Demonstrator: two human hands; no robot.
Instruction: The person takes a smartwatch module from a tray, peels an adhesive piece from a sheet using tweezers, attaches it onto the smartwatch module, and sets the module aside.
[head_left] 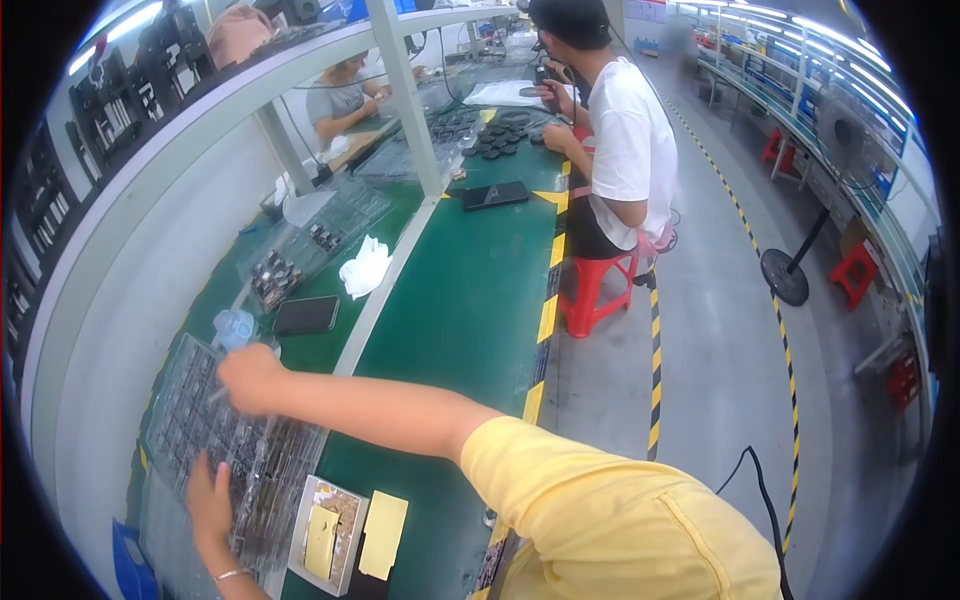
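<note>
My right hand [252, 378] is closed at the end of my outstretched arm, over the far part of a clear plastic tray [185, 400]. A thin pale tip shows below its fingers, but I cannot make out what it is. Just beyond that hand stands a small bluish translucent bottle [234, 325]; whether they touch is unclear. My left hand [210, 500] is over the near part of the trays, thumb and finger apart, and nothing shows in its grasp. Rows of small dark parts [270, 480] sit in the tray compartments.
A white box [300, 545] with yellow paper and a yellow card [383, 535] lie nearby. Farther off are a phone [306, 315], crumpled white tissue [366, 267] and a dark tablet [495, 195]. A shelf post [405, 100] rises beside a seated co-worker [635, 140].
</note>
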